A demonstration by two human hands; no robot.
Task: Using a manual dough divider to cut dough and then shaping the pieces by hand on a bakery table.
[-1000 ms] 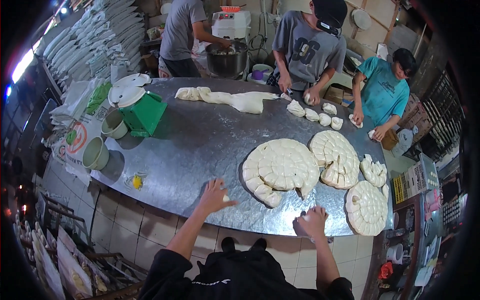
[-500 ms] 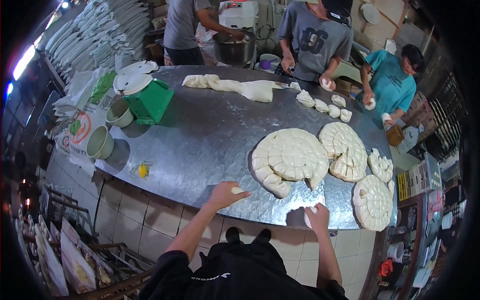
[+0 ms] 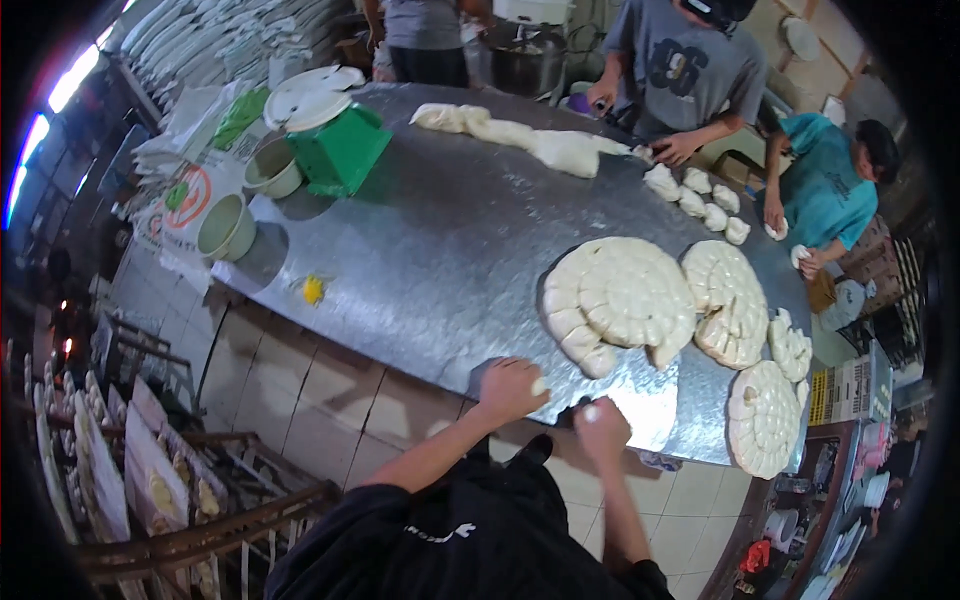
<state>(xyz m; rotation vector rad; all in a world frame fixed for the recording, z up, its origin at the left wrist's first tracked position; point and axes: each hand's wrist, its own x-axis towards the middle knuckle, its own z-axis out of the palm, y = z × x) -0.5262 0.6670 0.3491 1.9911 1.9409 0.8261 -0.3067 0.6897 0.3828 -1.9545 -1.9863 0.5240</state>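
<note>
At the near edge of the metal table (image 3: 430, 270) my two hands are close together. My left hand (image 3: 508, 390) is closed round a small piece of dough (image 3: 540, 386), of which only a pale bit shows past the fingers. Beside it, my right hand (image 3: 604, 430) is curled over another piece of dough (image 3: 591, 412), mostly hidden in the fist. Just beyond my hands lies a big round of scored dough (image 3: 630, 290), with a gap in its near rim. Three more scored portions, a round (image 3: 728, 285), a small cluster (image 3: 790, 345) and another round (image 3: 764, 418), sit to its right.
A green scale (image 3: 345, 150) and two tubs (image 3: 228, 228) (image 3: 274, 168) stand at the left, near a yellow smear (image 3: 313, 290). A long dough strip (image 3: 530, 138) lies at the back. Co-workers (image 3: 690, 70) (image 3: 830, 180) handle dough across the table. A tray rack (image 3: 150, 450) stands lower left.
My hands have drawn closer together, each still round its dough. The view has shifted, so the table sits differently. A co-worker's hand has come down to the dough strip's end.
</note>
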